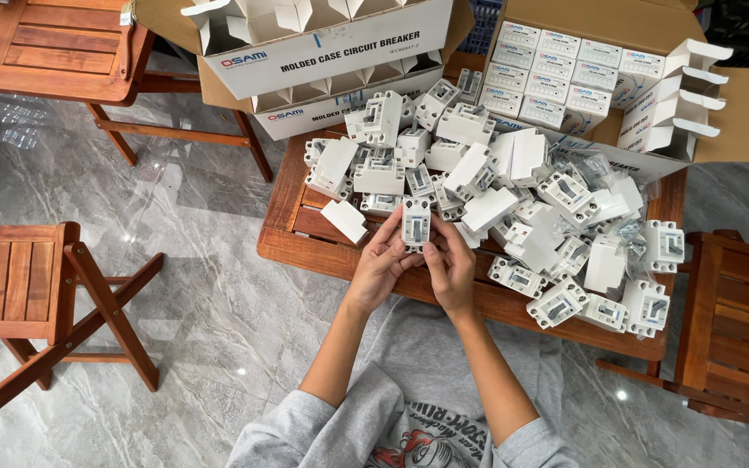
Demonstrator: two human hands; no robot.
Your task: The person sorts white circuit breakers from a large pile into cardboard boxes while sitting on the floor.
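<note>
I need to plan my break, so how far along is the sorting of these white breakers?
Done: small white boxes already fill rows in the open carton at the right. In hand: the left hand and right hand hold one white breaker over the wooden table. Left: a big loose pile of breakers on the table, so much remains, it seems.

White breakers [487, 186] heaped on a reddish-brown slatted table [305, 234], above grey veined marble floor [210, 286].

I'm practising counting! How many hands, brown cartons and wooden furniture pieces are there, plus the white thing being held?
Hands: 2 (left hand, right hand)
Held white breaker: 1
Brown cartons: 2
Wooden furniture pieces: 4
Total: 9
</note>
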